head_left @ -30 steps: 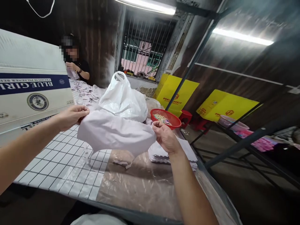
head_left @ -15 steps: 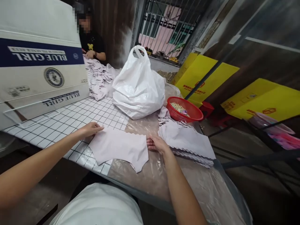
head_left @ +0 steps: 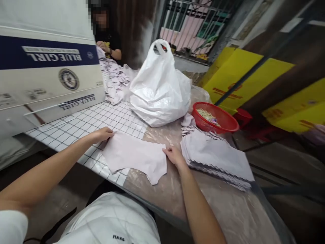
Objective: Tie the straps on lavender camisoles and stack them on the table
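Observation:
A pale pink cut fabric piece (head_left: 134, 154) with a wavy upper edge and curved cutouts lies spread on the table in front of me. My left hand (head_left: 103, 134) pinches its upper left corner between thumb and fingers. At the upper right corner, my right hand (head_left: 175, 156) is closed on the edge, its fingers curled. Just right of that hand sits a thick stack of similar fabric pieces (head_left: 215, 152), their wavy edges lined up along the near side.
Behind the fabric stands a full white plastic bag (head_left: 162, 91). A red basket (head_left: 228, 119) holds pale strips. On the left is a large carton (head_left: 48, 81); beyond it, a person (head_left: 108, 40) handles a heap of fabric (head_left: 115, 79). Yellow boxes (head_left: 254, 74) stand beyond the table (head_left: 162, 200).
My right hand's fingers, straight beside the fabric before, are now curled onto its corner. My left hand stays at the other corner. The view has shifted slightly left.

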Demonstrator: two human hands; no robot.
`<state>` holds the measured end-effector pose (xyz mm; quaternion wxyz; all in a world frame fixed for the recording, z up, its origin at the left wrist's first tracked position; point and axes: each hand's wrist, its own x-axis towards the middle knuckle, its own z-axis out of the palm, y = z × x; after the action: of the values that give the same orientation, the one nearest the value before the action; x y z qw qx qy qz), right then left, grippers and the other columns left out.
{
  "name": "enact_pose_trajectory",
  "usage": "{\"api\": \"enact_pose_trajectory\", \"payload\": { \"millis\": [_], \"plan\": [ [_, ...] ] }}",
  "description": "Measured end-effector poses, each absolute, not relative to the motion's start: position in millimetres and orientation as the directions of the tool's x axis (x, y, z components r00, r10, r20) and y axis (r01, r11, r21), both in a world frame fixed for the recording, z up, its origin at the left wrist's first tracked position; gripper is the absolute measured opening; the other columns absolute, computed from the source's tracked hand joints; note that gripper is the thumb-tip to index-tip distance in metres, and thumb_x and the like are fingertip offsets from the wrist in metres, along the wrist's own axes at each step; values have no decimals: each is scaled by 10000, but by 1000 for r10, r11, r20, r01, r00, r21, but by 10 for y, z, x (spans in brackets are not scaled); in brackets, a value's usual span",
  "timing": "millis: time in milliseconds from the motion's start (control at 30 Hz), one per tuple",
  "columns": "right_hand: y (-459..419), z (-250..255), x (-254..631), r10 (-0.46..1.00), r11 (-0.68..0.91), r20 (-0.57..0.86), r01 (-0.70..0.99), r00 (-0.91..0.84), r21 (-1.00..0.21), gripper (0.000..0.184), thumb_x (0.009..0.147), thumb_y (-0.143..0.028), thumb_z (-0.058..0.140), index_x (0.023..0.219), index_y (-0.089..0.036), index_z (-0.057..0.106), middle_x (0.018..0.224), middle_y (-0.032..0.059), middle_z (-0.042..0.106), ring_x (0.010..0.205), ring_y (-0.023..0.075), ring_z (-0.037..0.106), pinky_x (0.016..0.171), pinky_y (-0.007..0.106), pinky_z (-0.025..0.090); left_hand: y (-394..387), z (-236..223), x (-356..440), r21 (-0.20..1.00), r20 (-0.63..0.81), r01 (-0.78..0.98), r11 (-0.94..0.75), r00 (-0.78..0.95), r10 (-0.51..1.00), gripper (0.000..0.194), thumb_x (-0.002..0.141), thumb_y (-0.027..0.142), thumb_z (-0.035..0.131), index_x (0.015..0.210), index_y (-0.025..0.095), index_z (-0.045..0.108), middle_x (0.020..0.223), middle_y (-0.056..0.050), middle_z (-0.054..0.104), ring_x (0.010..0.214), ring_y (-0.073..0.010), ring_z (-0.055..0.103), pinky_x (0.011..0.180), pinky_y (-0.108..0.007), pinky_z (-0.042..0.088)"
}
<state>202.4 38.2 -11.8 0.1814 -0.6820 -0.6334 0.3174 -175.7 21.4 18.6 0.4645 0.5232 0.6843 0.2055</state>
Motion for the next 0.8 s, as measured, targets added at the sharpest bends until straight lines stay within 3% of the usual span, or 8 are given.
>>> {"api": "enact_pose_trajectory", "payload": {
  "millis": [100, 200, 400, 600, 700, 800],
  "plan": [
    [428, -92, 2005, 980, -106, -195, 773, -23, -625, 358, 791, -436, 604, 546, -211, 471, 521, -37, 471, 551, 132, 430, 542, 263, 270, 222, 187, -1824, 782, -454, 474, 405, -11, 891, 392, 617, 518, 728, 565, 179, 539, 565, 15, 447, 529, -122, 398, 521, -259, 323],
    [465, -87, 1968, 978, -111, -207, 784, -23, -611, 353, 752, -427, 637, 532, -214, 461, 492, -42, 454, 515, 127, 415, 521, 265, 258, 249, 163, -1820, 783, -461, 463, 415, -17, 887, 426, 574, 551, 777, 604, 177, 575, 567, 12, 469, 518, -122, 396, 507, -260, 294],
    [452, -70, 1963, 980, -128, -199, 747, -6, -653, 262, 759, -355, 611, 602, -206, 463, 524, -61, 475, 517, 106, 420, 517, 230, 304, 280, 86, -1775, 783, -418, 489, 383, -41, 907, 487, 624, 551, 725, 511, 209, 398, 495, 44, 324, 480, -110, 305, 500, -266, 211],
    [465, 0, 1967, 969, -187, -244, 746, 33, -639, 308, 839, -399, 567, 615, -193, 521, 533, -25, 535, 518, 113, 480, 521, 229, 339, 251, 133, -1819, 785, -413, 496, 371, -27, 910, 527, 575, 632, 719, 526, 212, 405, 522, 38, 359, 499, -116, 323, 516, -266, 243],
    [529, 31, 1912, 965, -198, -258, 777, 48, -598, 384, 783, -417, 668, 517, -204, 491, 457, -26, 476, 505, 124, 465, 508, 248, 297, 255, 148, -1817, 781, -427, 502, 371, -4, 904, 532, 508, 644, 763, 541, 202, 469, 530, 43, 363, 508, -113, 320, 517, -257, 225],
    [575, 57, 1837, 966, -195, -253, 790, 52, -581, 377, 725, -313, 729, 482, -212, 459, 437, -40, 441, 511, 127, 453, 514, 259, 271, 267, 129, -1796, 785, -427, 498, 368, 4, 904, 549, 452, 619, 796, 518, 205, 441, 528, 49, 357, 507, -103, 299, 509, -252, 193]
  ]
}}
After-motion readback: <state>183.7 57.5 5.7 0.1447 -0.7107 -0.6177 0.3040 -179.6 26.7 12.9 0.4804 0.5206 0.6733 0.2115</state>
